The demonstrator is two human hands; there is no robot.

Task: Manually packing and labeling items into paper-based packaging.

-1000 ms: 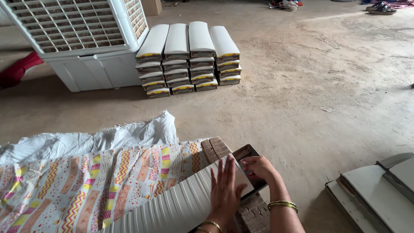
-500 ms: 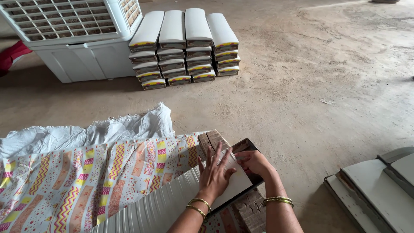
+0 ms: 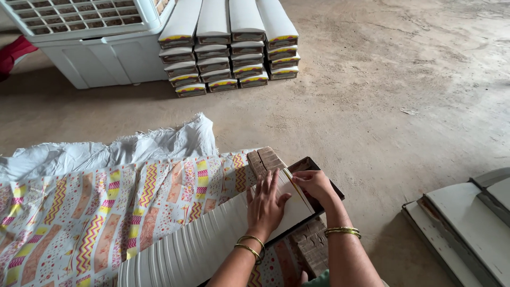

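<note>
Soft, even daylight fills the scene; the concrete floor (image 3: 372, 106) shows faint shadows beneath the stacked boxes (image 3: 228, 48). Focus is sharp, with mild wide-angle stretching at the edges.

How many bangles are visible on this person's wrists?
3: two on the left wrist, one on the right wrist. The right band may be two stacked bangles; others may be hidden underneath.

Small packing workshop: bare concrete floor (image 3: 404, 79), stacked identical cartons (image 3: 228, 45), white air cooler (image 3: 95, 37).
</note>
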